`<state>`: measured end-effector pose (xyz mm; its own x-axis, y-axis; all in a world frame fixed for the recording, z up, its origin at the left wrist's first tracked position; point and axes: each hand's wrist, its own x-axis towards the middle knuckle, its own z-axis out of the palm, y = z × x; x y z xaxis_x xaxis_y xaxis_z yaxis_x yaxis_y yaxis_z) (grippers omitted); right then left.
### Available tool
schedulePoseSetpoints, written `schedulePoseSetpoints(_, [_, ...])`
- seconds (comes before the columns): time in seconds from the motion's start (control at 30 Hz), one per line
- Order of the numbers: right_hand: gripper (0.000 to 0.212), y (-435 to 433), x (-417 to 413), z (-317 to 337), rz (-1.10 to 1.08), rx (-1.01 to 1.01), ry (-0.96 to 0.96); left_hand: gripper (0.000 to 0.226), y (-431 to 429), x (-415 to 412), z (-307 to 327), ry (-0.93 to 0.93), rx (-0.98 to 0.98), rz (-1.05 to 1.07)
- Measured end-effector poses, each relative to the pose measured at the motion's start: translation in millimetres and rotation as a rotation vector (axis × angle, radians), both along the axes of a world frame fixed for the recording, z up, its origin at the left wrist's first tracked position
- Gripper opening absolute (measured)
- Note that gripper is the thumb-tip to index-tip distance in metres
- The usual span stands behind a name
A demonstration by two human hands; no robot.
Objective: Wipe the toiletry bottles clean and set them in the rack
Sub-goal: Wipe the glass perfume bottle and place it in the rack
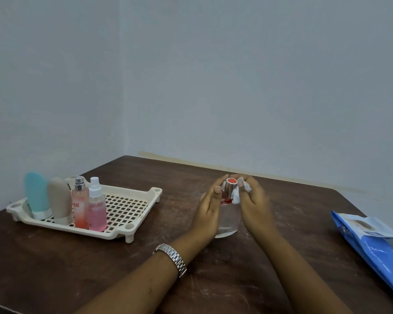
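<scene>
Nearest on the counter point(100, 268), we note a metal watch point(171, 257) on the left wrist. The left hand point(208, 207) has its fingers wrapped around the clear bottle point(229, 220), which stands upright at counter centre. The right hand point(254, 205) has its fingers pinched on a white wipe point(237, 197) against the silver cap point(230, 188). A blue wipe pack point(377, 243) lies right. Far left, the rack point(132, 207) holds a teal tube point(35, 196), a beige tube point(59, 200) and two pink spray bottles point(80, 205).
</scene>
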<state>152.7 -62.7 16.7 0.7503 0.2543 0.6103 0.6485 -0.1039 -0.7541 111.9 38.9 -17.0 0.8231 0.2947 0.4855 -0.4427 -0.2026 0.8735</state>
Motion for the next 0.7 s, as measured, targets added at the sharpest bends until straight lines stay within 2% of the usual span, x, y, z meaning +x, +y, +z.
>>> schedulePoseSetpoints(0.1, [0.024,-3,6,-7,-0.022,-0.148,-0.110,0.041,1,-3,5,0.028,-0.016,-0.008])
schedulePoseSetpoints(0.23, [0.032,-6,10,-11,-0.050,-0.281,-0.174,0.042,9,1,1,0.117,-0.023,0.030])
schedulePoseSetpoints(0.33, [0.034,-10,11,-7,-0.053,-0.256,-0.181,0.036,8,0,3,0.129,0.042,0.036])
schedulePoseSetpoints(0.6, [0.033,-16,19,-5,-0.092,-0.196,-0.032,0.033,8,-4,7,0.134,0.109,0.045])
schedulePoseSetpoints(0.7, [0.035,-15,14,-3,-0.133,-0.226,-0.105,0.028,8,-5,9,0.121,0.110,0.028])
